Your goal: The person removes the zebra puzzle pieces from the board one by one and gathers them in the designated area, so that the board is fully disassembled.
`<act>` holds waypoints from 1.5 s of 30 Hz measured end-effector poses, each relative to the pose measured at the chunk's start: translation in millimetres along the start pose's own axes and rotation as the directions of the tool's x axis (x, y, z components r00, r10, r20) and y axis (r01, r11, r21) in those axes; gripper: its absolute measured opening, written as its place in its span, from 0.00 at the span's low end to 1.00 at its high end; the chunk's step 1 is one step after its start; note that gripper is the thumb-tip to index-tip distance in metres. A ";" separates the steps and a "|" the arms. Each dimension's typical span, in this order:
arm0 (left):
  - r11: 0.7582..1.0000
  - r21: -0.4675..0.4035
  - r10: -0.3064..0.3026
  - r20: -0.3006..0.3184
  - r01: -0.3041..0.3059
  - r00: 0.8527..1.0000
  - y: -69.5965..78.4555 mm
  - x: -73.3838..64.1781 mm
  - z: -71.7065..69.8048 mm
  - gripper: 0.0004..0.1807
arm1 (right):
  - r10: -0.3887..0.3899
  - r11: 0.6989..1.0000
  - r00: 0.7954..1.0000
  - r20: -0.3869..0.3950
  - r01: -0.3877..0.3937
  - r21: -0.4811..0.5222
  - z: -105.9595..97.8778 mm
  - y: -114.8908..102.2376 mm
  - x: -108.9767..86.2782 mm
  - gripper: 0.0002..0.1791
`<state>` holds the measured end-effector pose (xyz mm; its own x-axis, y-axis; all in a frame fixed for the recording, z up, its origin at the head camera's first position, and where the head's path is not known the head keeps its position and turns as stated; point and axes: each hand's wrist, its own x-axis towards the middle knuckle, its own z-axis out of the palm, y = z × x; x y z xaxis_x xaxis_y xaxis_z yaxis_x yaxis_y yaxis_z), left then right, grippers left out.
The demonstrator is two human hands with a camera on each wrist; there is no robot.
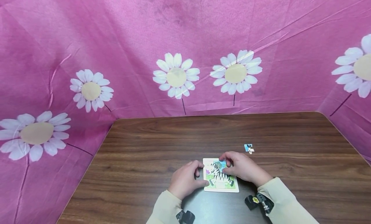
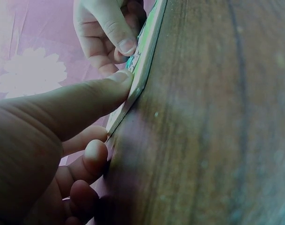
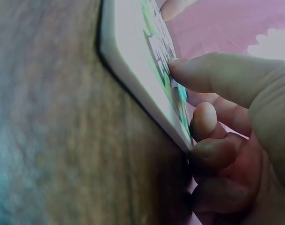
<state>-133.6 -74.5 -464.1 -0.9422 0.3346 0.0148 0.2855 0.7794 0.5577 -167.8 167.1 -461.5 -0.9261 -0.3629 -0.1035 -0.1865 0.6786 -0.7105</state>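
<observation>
A small square jigsaw puzzle [image 1: 220, 185] with a zebra picture and a pale frame lies on the table. My left hand [image 1: 185, 179] holds its left side, the thumb on the near part of the frame and the index finger at the far corner. In the left wrist view the left thumb [image 2: 100, 96] lies along the board's edge. Over the puzzle's upper right part, my right hand [image 1: 242, 166] pinches a blue puzzle piece [image 1: 223, 165], which the fingers partly cover. Its thumb [image 3: 203, 70] touches the picture in the right wrist view, with the other fingers curled beside the board.
One loose puzzle piece [image 1: 248, 148], blue with black and white, lies beyond the right hand. The brown wooden table [image 1: 139, 146] meets a pink cloth [image 1: 133, 56] with white daisies at its back and sides.
</observation>
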 end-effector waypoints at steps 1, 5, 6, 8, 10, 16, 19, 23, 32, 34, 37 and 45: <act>1.000 0.000 -0.001 0.001 0.001 1.000 -0.1 0.0 0.0 0.27 | 0.000 1.000 1.000 -0.001 0.000 0.004 0.0 0.0 0.0 0.15; 1.000 0.002 -0.002 0.001 0.002 1.000 -1.2 0.2 0.5 0.27 | -0.013 0.999 1.000 -0.004 0.013 0.030 -0.3 -0.4 -0.2 0.15; 1.000 0.001 -0.003 0.002 0.003 1.000 -1.4 0.2 0.7 0.27 | -0.017 0.999 1.000 -0.006 0.018 0.034 -0.4 -0.8 -0.4 0.15; 1.000 0.000 -0.004 0.002 0.004 1.000 -1.9 0.2 1.0 0.27 | -0.021 0.999 1.000 -0.010 0.021 0.043 -0.3 -1.6 -0.3 0.16; 1.000 0.000 -0.006 0.002 0.006 1.000 -2.2 0.3 1.0 0.27 | -0.023 0.999 1.000 -0.016 0.024 0.045 0.0 -2.0 0.0 0.17; 1.000 0.002 -0.004 0.002 0.004 1.000 -3.9 0.6 1.7 0.27 | -0.058 0.997 0.997 -0.054 0.060 0.039 1.5 -1.1 0.2 0.16; 1.000 0.005 -0.003 0.002 0.003 1.000 -4.5 0.3 2.1 0.27 | -0.089 0.995 0.993 -0.079 0.092 0.037 2.5 -0.2 -0.8 0.16; 1.000 0.005 -0.002 0.000 0.002 1.000 -4.4 0.4 2.2 0.27 | -0.093 0.993 0.992 -0.087 0.098 0.064 2.4 -0.2 -1.5 0.14; 1.000 0.007 -0.005 0.005 0.005 1.000 -2.8 1.2 2.4 0.28 | -0.053 0.997 0.996 -0.074 0.057 0.051 1.8 0.1 -0.7 0.13; 1.000 0.005 -0.009 0.009 0.009 1.000 -2.2 1.3 2.4 0.27 | -0.051 0.998 0.996 -0.069 0.054 0.045 1.9 0.2 -1.1 0.13; 1.000 0.001 -0.012 0.014 0.012 1.000 -1.5 1.2 2.0 0.27 | -0.051 0.998 0.997 -0.053 0.053 0.037 1.2 0.3 -1.5 0.14; 1.000 0.000 -0.008 0.014 0.008 1.000 -1.3 0.4 0.0 0.27 | -0.051 0.998 0.998 -0.040 0.052 0.027 0.4 -0.7 -1.9 0.14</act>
<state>-134.3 -75.4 -464.7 -0.9421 0.3353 -0.0015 0.2775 0.7821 0.5579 -165.8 167.1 -461.1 -0.9277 -0.3712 -0.0397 -0.2253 0.6416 -0.7332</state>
